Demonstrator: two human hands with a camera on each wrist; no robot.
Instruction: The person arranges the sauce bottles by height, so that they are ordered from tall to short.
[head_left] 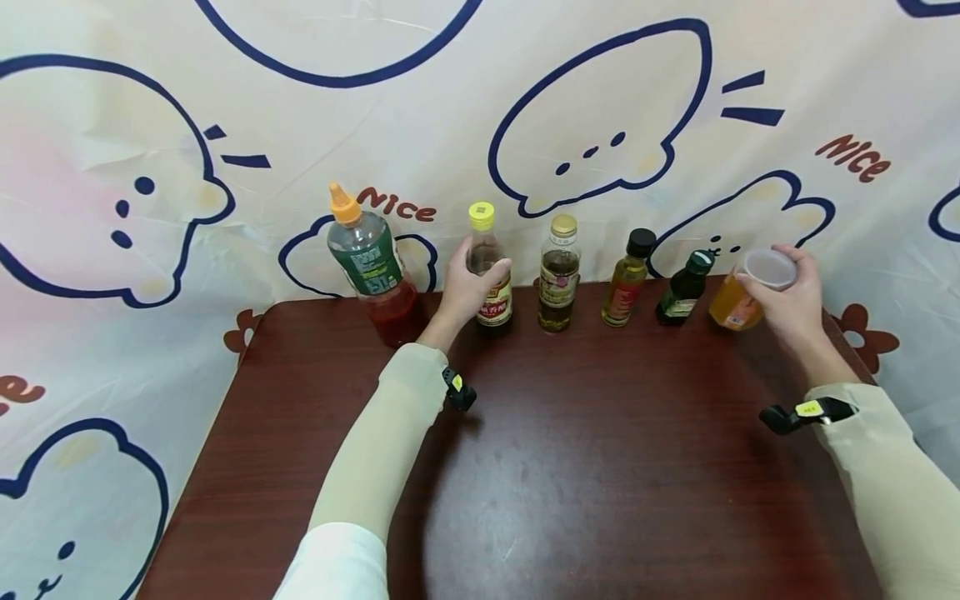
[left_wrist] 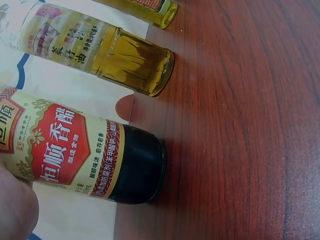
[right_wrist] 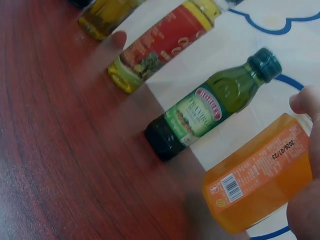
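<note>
My left hand [head_left: 471,283] grips a vinegar bottle [head_left: 497,308] with a yellow cap. Its red and cream label and dark base [left_wrist: 142,165] show in the left wrist view, upright at the table's back edge. At the far right, my right hand [head_left: 798,296] is curled round an orange jar [head_left: 731,302] with a pale lid [head_left: 771,268]. The jar's barcode side [right_wrist: 255,175] faces the right wrist camera, and the hand hides part of it. Just left of the jar stands a small green olive oil bottle [head_left: 682,292], apart from it.
Along the back edge stand a squeeze bottle of red sauce [head_left: 375,275] with an orange nozzle, a gold-capped oil bottle [head_left: 558,279] and a black-capped oil bottle [head_left: 624,287]. Behind the dark red table [head_left: 570,467] hangs a printed cloth [head_left: 420,133].
</note>
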